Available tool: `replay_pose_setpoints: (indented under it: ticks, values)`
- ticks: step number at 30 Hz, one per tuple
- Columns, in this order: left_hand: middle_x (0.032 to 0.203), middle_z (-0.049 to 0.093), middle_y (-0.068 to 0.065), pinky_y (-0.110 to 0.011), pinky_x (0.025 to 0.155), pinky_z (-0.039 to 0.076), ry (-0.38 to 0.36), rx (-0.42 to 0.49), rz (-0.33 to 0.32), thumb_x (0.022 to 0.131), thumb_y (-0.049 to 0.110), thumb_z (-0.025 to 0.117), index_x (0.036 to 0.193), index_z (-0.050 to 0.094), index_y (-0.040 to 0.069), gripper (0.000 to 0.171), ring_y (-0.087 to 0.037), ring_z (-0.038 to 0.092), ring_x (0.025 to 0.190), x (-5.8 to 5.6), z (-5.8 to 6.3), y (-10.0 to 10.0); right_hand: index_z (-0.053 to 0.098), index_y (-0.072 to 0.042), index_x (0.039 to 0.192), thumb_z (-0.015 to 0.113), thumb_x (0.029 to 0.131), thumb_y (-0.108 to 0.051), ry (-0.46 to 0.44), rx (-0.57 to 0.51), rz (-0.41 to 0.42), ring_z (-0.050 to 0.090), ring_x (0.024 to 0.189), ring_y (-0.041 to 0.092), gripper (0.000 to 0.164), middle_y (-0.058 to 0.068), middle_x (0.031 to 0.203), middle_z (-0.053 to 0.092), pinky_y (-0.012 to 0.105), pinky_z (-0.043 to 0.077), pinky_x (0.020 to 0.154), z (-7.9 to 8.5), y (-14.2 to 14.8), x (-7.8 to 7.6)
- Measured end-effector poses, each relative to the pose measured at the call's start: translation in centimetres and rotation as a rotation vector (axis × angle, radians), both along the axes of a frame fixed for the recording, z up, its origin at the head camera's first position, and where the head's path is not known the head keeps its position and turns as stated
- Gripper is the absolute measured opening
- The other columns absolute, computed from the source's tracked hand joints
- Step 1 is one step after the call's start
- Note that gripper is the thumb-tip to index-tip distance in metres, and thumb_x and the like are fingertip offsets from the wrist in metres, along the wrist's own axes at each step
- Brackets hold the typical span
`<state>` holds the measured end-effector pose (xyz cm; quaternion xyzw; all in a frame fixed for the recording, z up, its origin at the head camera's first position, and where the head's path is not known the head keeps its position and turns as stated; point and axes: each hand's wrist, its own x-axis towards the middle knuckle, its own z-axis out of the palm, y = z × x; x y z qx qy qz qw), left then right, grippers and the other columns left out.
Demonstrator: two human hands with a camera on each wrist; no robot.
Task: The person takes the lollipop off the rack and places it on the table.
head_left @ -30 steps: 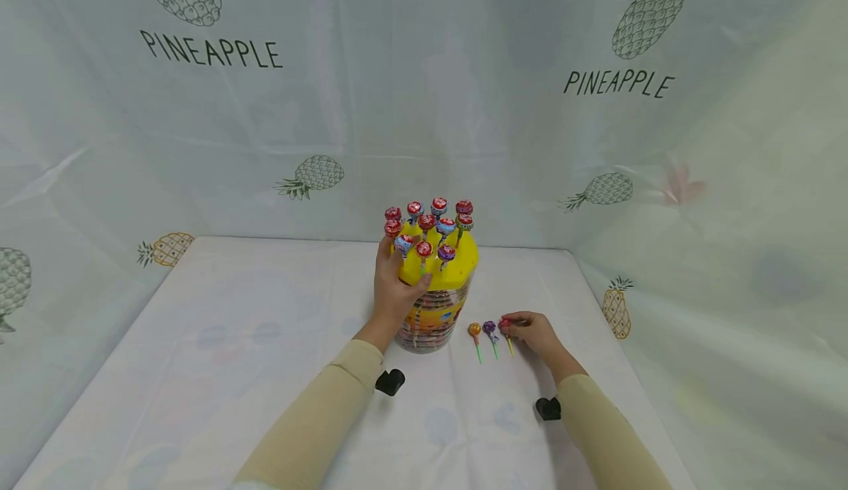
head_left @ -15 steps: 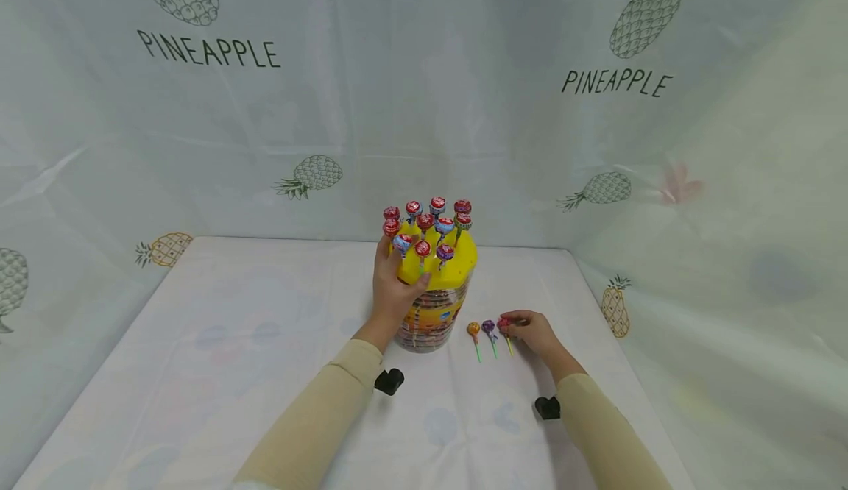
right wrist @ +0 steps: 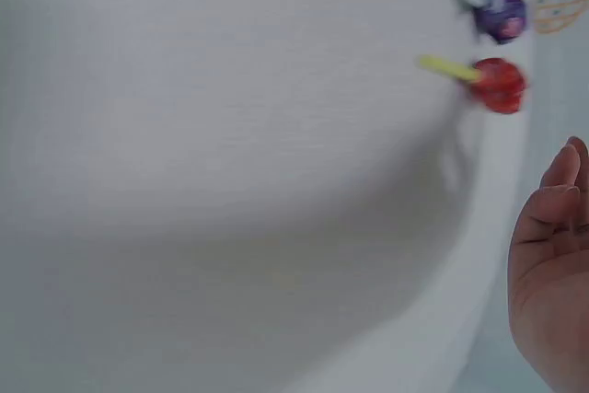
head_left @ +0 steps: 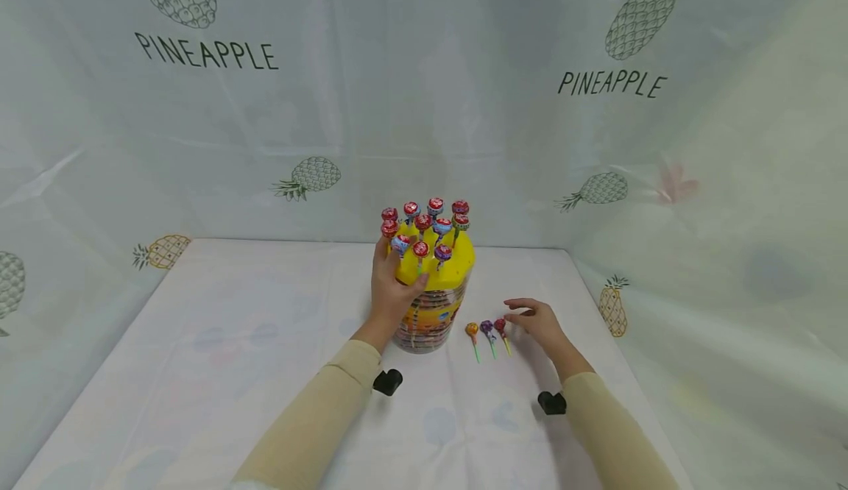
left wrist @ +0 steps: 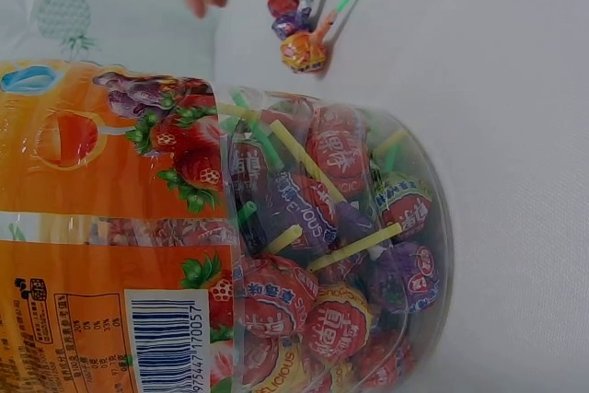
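A clear plastic jar point(head_left: 424, 337) of wrapped lollipops stands on the table, topped by a yellow lid point(head_left: 453, 271) with several lollipops stuck upright in it. My left hand point(head_left: 391, 291) grips the jar at the lid's left side, thumb at the front. Right of the jar lie an orange lollipop point(head_left: 472, 329), a purple lollipop point(head_left: 487, 327) and a red lollipop point(head_left: 500, 325) in a row. Just beyond the red one, my right hand point(head_left: 542, 327) hovers with relaxed fingers and nothing in them. In the left wrist view, the jar's orange label point(left wrist: 64, 181) and the candy inside show.
A white cloth covers the table point(head_left: 265, 372). Behind and to the right hangs a curtain point(head_left: 397, 93) with pineapple prints. Black wrist mounts sit by both cuffs.
My right hand has let go of the red lollipop and drawn slightly up and away. The red lollipop now lies a little closer to the purple one. My left hand keeps its grip.
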<state>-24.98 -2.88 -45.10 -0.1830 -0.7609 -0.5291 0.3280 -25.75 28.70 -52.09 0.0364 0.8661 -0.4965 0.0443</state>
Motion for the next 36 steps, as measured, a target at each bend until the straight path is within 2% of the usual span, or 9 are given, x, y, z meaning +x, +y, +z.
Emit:
replay_pose_setpoints:
  ticks: [3, 7, 12, 17, 21, 27, 36]
  values:
    - [0.148, 0.03, -0.013, -0.046, 0.104, 0.041, -0.002, -0.003, 0.009, 0.085, 0.065, 0.054, 0.138, 0.052, 0.021, 0.068, -0.031, 0.034, 0.133, 0.0, -0.1, 0.0, 0.064, -0.004, 0.125, 0.073, 0.089, -0.02, 0.065, -0.052, 0.034, 0.053, 0.078, 0.024, 0.041, 0.021, 0.125, 0.059, 0.036, 0.047, 0.065, 2.2, -0.4, 0.3]
    - [0.148, 0.031, -0.013, -0.046, 0.104, 0.042, 0.004, -0.005, 0.013, 0.086, 0.065, 0.053, 0.138, 0.052, 0.021, 0.069, -0.031, 0.035, 0.133, -0.1, -0.1, 0.0, 0.066, -0.007, 0.124, 0.074, 0.088, -0.023, 0.136, -0.113, 0.056, 0.054, 0.077, 0.022, 0.04, 0.016, 0.122, 0.06, 0.028, 0.046, 0.064, 5.2, -1.4, 0.6]
    - [0.146, 0.031, -0.013, -0.045, 0.104, 0.042, 0.01, -0.007, 0.014, 0.086, 0.069, 0.051, 0.138, 0.051, 0.021, 0.071, -0.03, 0.035, 0.131, -0.1, 0.0, -0.1, 0.068, -0.008, 0.119, 0.074, 0.088, -0.02, 0.211, -0.216, 0.108, 0.057, 0.088, 0.023, 0.033, 0.004, 0.114, 0.062, 0.022, 0.048, 0.065, 8.8, -3.5, 1.0]
    - [0.146, 0.031, -0.013, -0.045, 0.102, 0.044, 0.007, -0.002, 0.004, 0.086, 0.069, 0.052, 0.137, 0.051, 0.021, 0.07, -0.03, 0.036, 0.131, 0.1, 0.2, -0.1, 0.07, -0.01, 0.114, 0.075, 0.087, -0.016, 0.287, -0.318, 0.163, 0.057, 0.092, 0.02, 0.029, 0.007, 0.114, 0.062, 0.023, 0.052, 0.075, 11.6, -5.5, 1.8]
    - [0.146, 0.031, -0.013, -0.045, 0.103, 0.044, 0.003, 0.002, -0.005, 0.086, 0.068, 0.052, 0.137, 0.053, 0.02, 0.07, -0.031, 0.036, 0.131, 0.2, 0.3, -0.1, 0.069, -0.005, 0.113, 0.074, 0.087, -0.011, 0.346, -0.405, 0.196, 0.056, 0.095, 0.02, 0.027, 0.009, 0.115, 0.061, 0.024, 0.054, 0.082, 13.2, -7.1, 2.5]
    - [0.147, 0.031, -0.013, -0.045, 0.103, 0.044, 0.0, 0.006, -0.008, 0.086, 0.069, 0.052, 0.136, 0.053, 0.02, 0.07, -0.031, 0.036, 0.131, 0.2, 0.1, -0.1, 0.065, 0.003, 0.117, 0.07, 0.087, 0.0, 0.446, -0.49, 0.225, 0.056, 0.095, 0.021, 0.03, 0.004, 0.114, 0.061, 0.024, 0.053, 0.083, 14.9, -9.4, 3.0]
    - [0.148, 0.031, -0.013, -0.046, 0.103, 0.043, -0.003, 0.002, 0.005, 0.085, 0.071, 0.05, 0.135, 0.054, 0.017, 0.074, -0.031, 0.036, 0.131, 0.3, 0.0, -0.1, 0.067, -0.005, 0.117, 0.071, 0.087, 0.001, 0.511, -0.541, 0.185, 0.055, 0.097, 0.024, 0.031, 0.008, 0.118, 0.06, 0.024, 0.052, 0.083, 16.7, -11.9, 3.2]
